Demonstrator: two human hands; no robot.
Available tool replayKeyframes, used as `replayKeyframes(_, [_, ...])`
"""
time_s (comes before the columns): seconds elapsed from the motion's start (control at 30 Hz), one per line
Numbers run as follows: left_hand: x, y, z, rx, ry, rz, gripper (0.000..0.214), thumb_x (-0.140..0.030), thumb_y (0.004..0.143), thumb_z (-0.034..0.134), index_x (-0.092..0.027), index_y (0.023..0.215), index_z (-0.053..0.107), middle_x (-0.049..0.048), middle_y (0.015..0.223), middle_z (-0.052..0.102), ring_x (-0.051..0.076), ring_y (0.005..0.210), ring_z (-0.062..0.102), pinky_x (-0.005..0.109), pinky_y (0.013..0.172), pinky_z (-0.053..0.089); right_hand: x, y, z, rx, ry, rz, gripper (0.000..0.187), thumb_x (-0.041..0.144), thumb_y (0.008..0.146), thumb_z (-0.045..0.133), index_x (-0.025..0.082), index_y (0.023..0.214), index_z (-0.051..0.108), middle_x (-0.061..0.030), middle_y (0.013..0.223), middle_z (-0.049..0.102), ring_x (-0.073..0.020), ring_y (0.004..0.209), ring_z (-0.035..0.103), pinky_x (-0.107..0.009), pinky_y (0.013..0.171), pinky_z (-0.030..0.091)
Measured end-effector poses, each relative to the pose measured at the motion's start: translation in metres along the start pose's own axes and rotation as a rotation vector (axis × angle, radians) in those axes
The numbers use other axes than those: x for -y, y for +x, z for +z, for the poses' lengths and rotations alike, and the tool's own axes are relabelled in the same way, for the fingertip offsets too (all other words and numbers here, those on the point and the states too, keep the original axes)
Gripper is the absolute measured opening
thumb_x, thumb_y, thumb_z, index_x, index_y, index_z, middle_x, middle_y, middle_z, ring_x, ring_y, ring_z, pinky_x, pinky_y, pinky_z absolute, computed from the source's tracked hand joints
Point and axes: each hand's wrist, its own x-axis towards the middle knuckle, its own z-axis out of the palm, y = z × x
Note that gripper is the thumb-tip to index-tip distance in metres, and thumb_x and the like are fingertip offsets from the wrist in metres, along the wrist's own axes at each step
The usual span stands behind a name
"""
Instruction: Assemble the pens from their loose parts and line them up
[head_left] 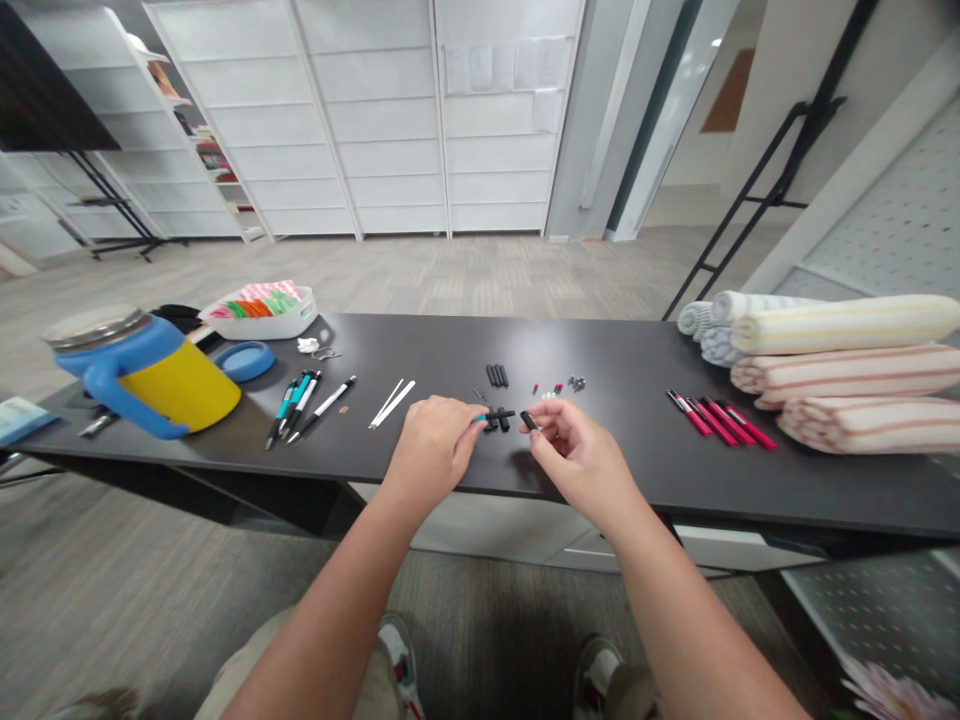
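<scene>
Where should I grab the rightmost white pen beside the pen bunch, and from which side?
Probably mid-barrel on the white pen, fingertips pinching across it from above and slightly right: it is slim and lies flat at a slant, and the pen bunch crowds its left.

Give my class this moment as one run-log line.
left hand: holds teal-and-black pen part | right hand: holds small black part | table, beyond hands: black tubes

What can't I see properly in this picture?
In the head view:
- Teal piece: mostly hidden by the left hand.
- Grey bits: too small to tell what they are.
- Dark screen: cut off by the picture's edge.
- Pale sheets: too blurred to read.
</scene>
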Motion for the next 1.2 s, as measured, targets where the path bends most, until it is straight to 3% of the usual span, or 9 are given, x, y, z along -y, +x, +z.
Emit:
replayKeyframes(0.23, [-0.001,-0.001,-0.002,0.009,-0.012,0.036,0.021,-0.027,0.108,0.056,-0.022,0.122,0.072,0.0068,0.113,0.079,0.025,0.104,0.067,0.042,0.093,0.045,0.001,-0.003,0.000,-0.036,-0.091,-0.014,0.020,0.035,0.096,0.062,0.025,0.111,0.071,-0.0020,0.089,0.076,-0.0196,0.076,0.069,-0.030,0.068,0.051])
replayKeyframes(0.53, [-0.003,-0.001,-0.004,0.045,-0.033,0.088,0.021,-0.026,0.109,0.054,-0.022,0.122,0.070,0.0062,0.108,0.078,0.024,0.099,0.066,0.041,0.090,0.044,0.001,-0.004,-0.001,-0.072,-0.137,-0.089,0.021,0.034,0.099,0.059,0.024,0.111,0.074,-0.0041,0.093,0.078,-0.0212,0.080,0.072,-0.032,0.071,0.053])
replayKeyframes(1.0, [-0.001,-0.003,-0.009,0.107,-0.230,0.076,0.021,-0.027,0.108,0.056,-0.024,0.123,0.071,0.0057,0.111,0.078,0.021,0.101,0.072,0.034,0.088,0.051,0.005,-0.007,-0.004,0.087,-0.086,-0.190,0.032,0.038,0.107,0.056,0.027,0.132,0.073,-0.0059,0.101,0.079,-0.0193,0.082,0.075,-0.032,0.073,0.061])
replayKeyframes(1.1, [-0.002,-0.002,-0.010,0.080,-0.265,0.040,0.021,-0.026,0.107,0.057,-0.023,0.121,0.072,0.0069,0.110,0.078,0.021,0.101,0.073,0.033,0.088,0.054,0.001,-0.005,-0.004,-0.018,0.028,-0.186,0.028,0.042,0.105,0.060,0.028,0.126,0.072,-0.0079,0.114,0.074,-0.0199,0.091,0.072,-0.032,0.073,0.062])
replayKeyframes(1.2, [-0.003,-0.001,-0.010,0.056,-0.281,0.011,0.021,-0.025,0.107,0.057,-0.022,0.120,0.073,0.0072,0.110,0.078,0.021,0.101,0.073,0.032,0.086,0.055,-0.005,-0.003,-0.003,-0.157,0.190,-0.140,0.023,0.045,0.102,0.065,0.026,0.116,0.068,-0.0061,0.105,0.070,-0.0180,0.082,0.067,-0.031,0.068,0.061])
